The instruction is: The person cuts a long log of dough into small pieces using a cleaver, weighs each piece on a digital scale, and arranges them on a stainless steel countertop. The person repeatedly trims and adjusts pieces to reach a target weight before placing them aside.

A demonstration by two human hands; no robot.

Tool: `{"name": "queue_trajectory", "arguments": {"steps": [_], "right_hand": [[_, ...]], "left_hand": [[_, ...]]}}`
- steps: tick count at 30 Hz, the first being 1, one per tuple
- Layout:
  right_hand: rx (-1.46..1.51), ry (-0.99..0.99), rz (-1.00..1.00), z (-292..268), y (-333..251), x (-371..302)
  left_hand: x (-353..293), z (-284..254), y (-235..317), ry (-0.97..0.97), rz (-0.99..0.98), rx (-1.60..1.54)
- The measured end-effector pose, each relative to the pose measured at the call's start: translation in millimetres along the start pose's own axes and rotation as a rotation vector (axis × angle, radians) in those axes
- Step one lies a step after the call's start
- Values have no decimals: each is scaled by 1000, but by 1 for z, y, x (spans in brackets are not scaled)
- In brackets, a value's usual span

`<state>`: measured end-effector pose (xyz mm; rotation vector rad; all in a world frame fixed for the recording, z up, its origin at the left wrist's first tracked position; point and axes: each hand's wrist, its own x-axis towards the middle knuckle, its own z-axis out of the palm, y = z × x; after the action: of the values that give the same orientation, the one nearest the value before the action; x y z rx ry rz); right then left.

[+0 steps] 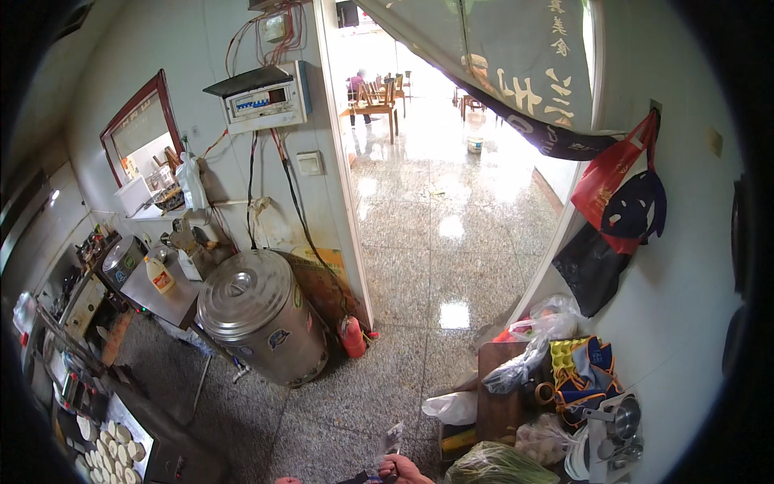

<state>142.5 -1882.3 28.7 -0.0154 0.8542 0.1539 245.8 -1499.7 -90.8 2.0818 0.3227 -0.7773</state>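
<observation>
My right hand (405, 469) is at the lower edge, its fingers closed. From it rises a small, shiny, pale piece (393, 438), too blurred to name; it may be plastic film or a blade. A dark strip (355, 478) lies just left of this hand, cut off by the frame. Only a sliver of my left hand (288, 481) shows at the bottom edge, with its fingers hidden. Right of my right hand is a bundle of long green vegetables (500, 465), and a white plastic bag (451, 408) sits a little beyond.
A big lidded steel drum (266, 323) and a red fire extinguisher (351, 337) stand by the doorway. At left is a metal table (165, 298); pale round pieces (113, 452) lie lower left. A curtain (516, 56) hangs across the doorway. Pans (625, 418) lie at right.
</observation>
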Motion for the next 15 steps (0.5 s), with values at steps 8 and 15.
{"name": "queue_trajectory", "arguments": {"steps": [8,15], "right_hand": [[11,-8,53,13,11,-2],[-12,-23,59,17,11,-3]], "left_hand": [[-12,-9,-10,-28,-23,-40],[-14,-8,-5,-2,66,143]]}}
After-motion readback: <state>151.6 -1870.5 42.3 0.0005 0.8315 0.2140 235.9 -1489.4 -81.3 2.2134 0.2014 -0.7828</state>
